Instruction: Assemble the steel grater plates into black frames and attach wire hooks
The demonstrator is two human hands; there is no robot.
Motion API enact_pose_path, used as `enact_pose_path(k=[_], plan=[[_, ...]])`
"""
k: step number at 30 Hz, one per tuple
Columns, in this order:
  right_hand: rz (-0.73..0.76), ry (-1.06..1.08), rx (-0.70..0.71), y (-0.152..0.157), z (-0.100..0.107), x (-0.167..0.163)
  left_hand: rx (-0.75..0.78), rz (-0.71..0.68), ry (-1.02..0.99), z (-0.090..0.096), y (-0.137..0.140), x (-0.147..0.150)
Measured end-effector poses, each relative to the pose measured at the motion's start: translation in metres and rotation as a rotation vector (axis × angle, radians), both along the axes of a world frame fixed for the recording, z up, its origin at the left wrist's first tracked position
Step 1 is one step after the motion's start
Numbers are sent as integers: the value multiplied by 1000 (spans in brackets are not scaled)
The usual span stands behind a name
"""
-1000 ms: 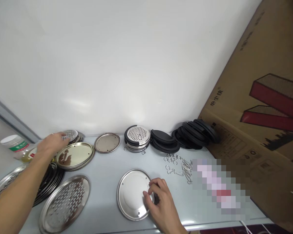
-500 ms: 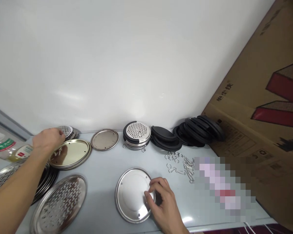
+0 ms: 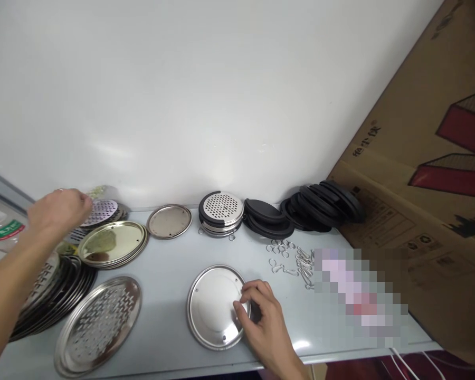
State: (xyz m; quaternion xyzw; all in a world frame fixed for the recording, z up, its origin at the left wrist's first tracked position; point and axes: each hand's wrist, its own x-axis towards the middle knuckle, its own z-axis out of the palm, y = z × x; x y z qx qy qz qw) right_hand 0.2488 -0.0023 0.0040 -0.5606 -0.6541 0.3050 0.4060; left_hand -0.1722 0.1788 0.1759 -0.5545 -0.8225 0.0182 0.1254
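Observation:
My left hand (image 3: 60,212) is closed at the back left, its fingertips at a stack of perforated metal discs (image 3: 102,212). A shiny, yellow-green-tinted shape shows just behind those fingertips; whether it is pinched there, I cannot make out. My right hand (image 3: 267,322) hovers over or rests at the right rim of a plain silver disc (image 3: 216,309) with small holes near its edge. Its fingers are loosely curled, with a gap between thumb and forefinger. Left of that disc lies an oval-looking metal grater plate (image 3: 103,324) with slots.
Gold-toned plates (image 3: 113,243), a flat round plate (image 3: 169,221), a black-rimmed perforated stack (image 3: 222,208) and black rings (image 3: 320,208) line the wall. Small wire rings and clips (image 3: 304,266) lie right. A jar (image 3: 3,227) and dark-rimmed plates (image 3: 69,287) stand left; a cardboard box (image 3: 411,211) borders the right.
My left hand has moved slightly left and up, uncovering more of the perforated disc. My right hand stays beside the silver disc. The view has shifted a little.

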Motion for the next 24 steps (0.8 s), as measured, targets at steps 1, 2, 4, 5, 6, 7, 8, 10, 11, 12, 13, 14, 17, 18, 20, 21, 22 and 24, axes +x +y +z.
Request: enact_pose_path(k=[1, 2, 4, 5, 6, 7, 8, 10, 11, 12, 13, 14, 17, 18, 20, 21, 22, 24], plan=[[-4, 11, -2, 0, 0, 0, 33, -27, 6, 6, -7, 9], [-9, 24, -3, 0, 0, 0, 67, -84, 13, 10, -18, 21], [-20, 58, -1, 0, 0, 1, 163, -247, 40, 12, -46, 52], [-28, 78, 2, 0, 1, 1, 218, -328, 34, 8, -63, 70], [-35, 99, 5, 0, 1, 2, 223, -422, 7, 2, -82, 89], [-40, 119, 6, 0, 1, 2, 207, -526, -24, -8, -100, 107], [-46, 137, 6, -1, 1, 2, 184, -638, -45, -19, -117, 125], [-62, 166, 7, 0, 0, 3, 196, -873, -42, -48, -147, 157], [-70, 178, 9, 0, 0, 4, 215, -945, -21, -63, -158, 171], [-79, 188, 12, 0, 0, 4, 217, -977, 6, -78, -166, 183], [-86, 199, 15, 0, -1, 5, 176, -995, 23, -91, -172, 193], [-90, 208, 17, 0, -2, 5, 137, -1000, 37, -103, -177, 201], [-95, 226, 17, 0, -2, 5, 53, -1025, 45, -126, -183, 214], [-97, 229, 18, 1, -2, 6, 36, -1031, 40, -130, -185, 215], [-100, 230, 21, 1, -1, 5, 23, -1041, 29, -135, -190, 216], [-98, 229, 22, 1, 0, 5, 24, -1049, 23, -136, -192, 216], [-96, 226, 22, 0, 1, 5, 29, -1054, 14, -137, -195, 216], [-85, 220, 19, 0, 2, 5, 32, -1059, 3, -140, -201, 217]])
